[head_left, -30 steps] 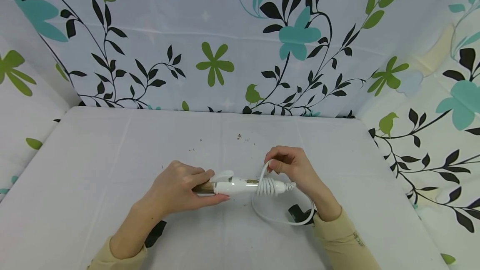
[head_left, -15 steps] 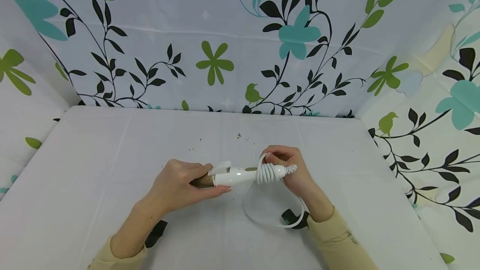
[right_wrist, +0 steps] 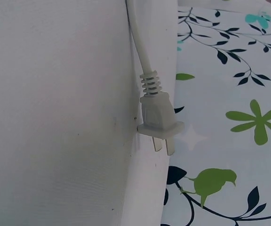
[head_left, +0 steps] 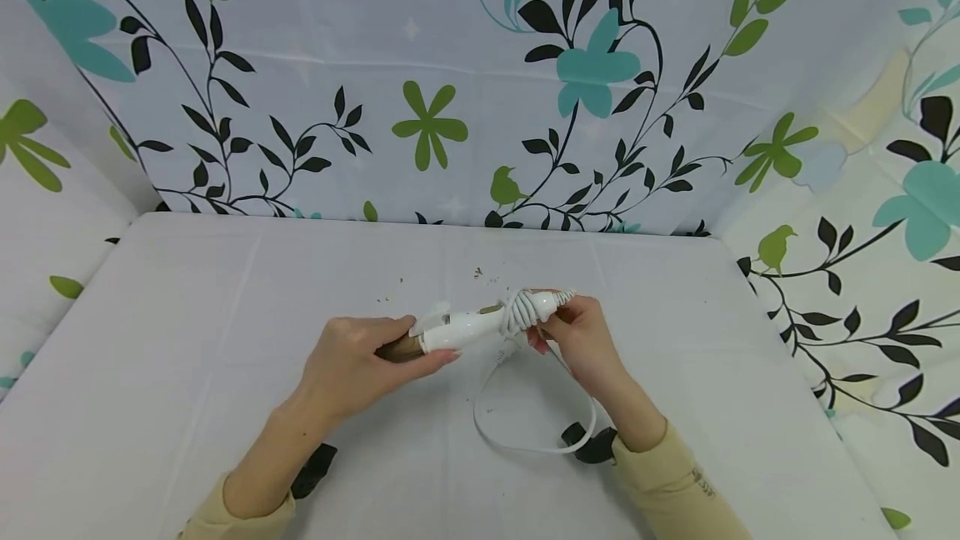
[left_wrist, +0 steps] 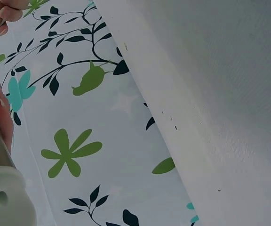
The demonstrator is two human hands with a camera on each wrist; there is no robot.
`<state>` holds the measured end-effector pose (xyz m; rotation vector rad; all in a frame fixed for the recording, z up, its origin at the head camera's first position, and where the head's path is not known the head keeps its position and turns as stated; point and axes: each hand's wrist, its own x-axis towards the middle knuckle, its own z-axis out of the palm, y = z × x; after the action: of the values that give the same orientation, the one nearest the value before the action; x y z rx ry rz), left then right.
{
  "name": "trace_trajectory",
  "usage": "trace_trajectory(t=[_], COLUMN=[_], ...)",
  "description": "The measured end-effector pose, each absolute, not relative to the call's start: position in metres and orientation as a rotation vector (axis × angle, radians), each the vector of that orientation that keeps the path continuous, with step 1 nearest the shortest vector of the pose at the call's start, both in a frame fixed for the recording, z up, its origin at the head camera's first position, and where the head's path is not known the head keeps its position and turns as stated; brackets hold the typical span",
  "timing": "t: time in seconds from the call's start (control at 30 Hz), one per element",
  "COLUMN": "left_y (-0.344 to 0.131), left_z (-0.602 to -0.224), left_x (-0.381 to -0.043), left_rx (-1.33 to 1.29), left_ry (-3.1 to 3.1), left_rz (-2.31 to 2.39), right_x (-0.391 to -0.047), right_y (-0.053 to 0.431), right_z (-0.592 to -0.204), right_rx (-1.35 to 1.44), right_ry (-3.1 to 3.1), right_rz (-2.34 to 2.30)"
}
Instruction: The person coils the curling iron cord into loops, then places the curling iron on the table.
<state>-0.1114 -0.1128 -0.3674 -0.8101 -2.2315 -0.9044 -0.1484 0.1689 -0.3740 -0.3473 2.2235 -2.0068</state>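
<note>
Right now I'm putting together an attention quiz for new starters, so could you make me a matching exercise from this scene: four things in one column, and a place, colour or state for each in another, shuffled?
Column one
1. Left hand
2. Plug
3. Sleeves
4. Right hand

Column two
A. Tan
B. At the end of the curling iron with the coiled white cord
C. Two bare prongs, not in a socket
D. At the brown barrel

Right pairs: 1-D, 2-C, 3-A, 4-B.
</note>
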Motion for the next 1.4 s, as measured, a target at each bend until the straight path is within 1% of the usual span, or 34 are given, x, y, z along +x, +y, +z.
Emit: trace_trajectory(t=[0.27,0.47,0.57,0.83,1.23,1.4], left_y=[-0.108,-0.106,-0.107,-0.111,-0.116,-0.121], left_z=[-0.368,-0.368,-0.367,-0.363,-0.36,-0.362], left_x=[-0.108,-0.108,-0.107,-0.107,-0.109,-0.111], left_rx=[-0.868,-0.777,-0.702,-0.473,-0.381,-0.302], left_ry=[-2.252,-2.265,-2.321,-2.503,-2.579,-2.603], left_rz=[-0.996,-0.951,-0.932,-0.847,-0.833,-0.806], right_x=[-0.143,-0.141,-0.139,-0.137,-0.14,-0.139], right_y=[0.16,0.154,0.152,0.151,0.156,0.155], right_z=[-0.378,-0.385,-0.385,-0.382,-0.38,-0.381], right_rx=[-0.451,-0.675,-0.729,-0.772,-0.786,-0.797], right_ry=[2.199,2.14,2.132,2.213,2.274,2.323], right_rz=[-1.81,-1.727,-1.676,-1.554,-1.57,-1.533])
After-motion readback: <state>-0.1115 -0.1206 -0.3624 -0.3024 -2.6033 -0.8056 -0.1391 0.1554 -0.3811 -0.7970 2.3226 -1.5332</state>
